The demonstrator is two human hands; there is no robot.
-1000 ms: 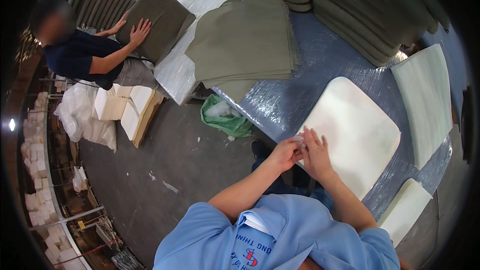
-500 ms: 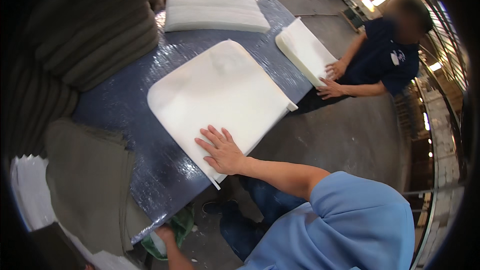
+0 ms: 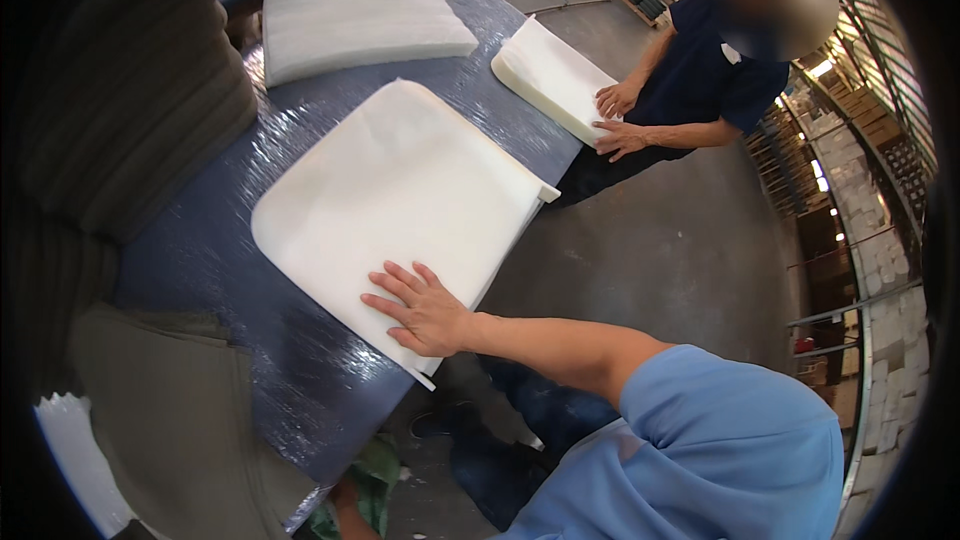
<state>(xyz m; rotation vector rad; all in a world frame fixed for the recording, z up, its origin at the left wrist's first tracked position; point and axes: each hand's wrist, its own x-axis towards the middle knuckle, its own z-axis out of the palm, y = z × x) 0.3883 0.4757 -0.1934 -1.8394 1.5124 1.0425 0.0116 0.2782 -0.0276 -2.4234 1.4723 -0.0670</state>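
A white foam seat cushion (image 3: 400, 190) with rounded far corners lies flat on the blue, film-covered table (image 3: 310, 390). My right hand (image 3: 420, 310) rests palm down on its near part, fingers spread. Low beside the table corner, my left hand (image 3: 347, 498) reaches toward a green bag (image 3: 378, 475); the table edge and grey sheets hide its fingers. Narrow white strips stick out at the cushion's near and right corners.
Dark grey padding (image 3: 130, 90) is stacked high at the left, with cut grey sheets (image 3: 170, 410) below it. White batting (image 3: 350, 15) lies at the back. Across the table a co-worker in a dark shirt (image 3: 690, 70) has both hands on another white cushion (image 3: 555, 80).
The view has shifted, so the table and cushions sit further left. My right hand stays flat on the cushion. My left hand has slipped further out of sight near the green bag.
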